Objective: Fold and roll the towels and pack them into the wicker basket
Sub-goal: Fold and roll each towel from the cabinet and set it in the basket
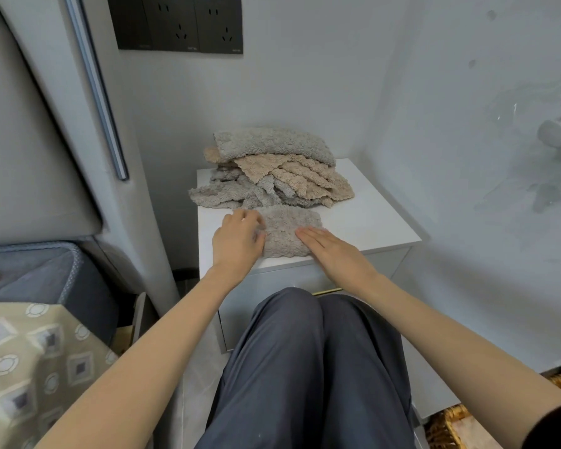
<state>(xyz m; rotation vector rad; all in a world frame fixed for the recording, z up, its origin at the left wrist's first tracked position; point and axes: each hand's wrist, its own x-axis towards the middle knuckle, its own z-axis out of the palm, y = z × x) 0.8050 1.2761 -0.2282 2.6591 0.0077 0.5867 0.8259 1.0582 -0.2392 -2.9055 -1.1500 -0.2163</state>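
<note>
In the head view, your left grip (238,241) curls its fingers round the left end of the folded grey towel (289,228) and grasps it, though some blur there leaves the hold a little unsure. Your right grip (332,251) is released, with fingers straight and flat, pressing on the towel's near right corner. The towel lies at the centre of the frame on the white bench (379,222), near its front edge. Just behind it sits the pile of towels (272,170), grey and beige, loose and rumpled. At the lower right of the frame part of the wicker basket (447,422) shows on the floor. Its inside is out of sight, so you cannot tell whether anything is packed yet. I judge you are early on: one towel is folded and looks ready to roll from its left end, and the whole pile is left to do.
</note>
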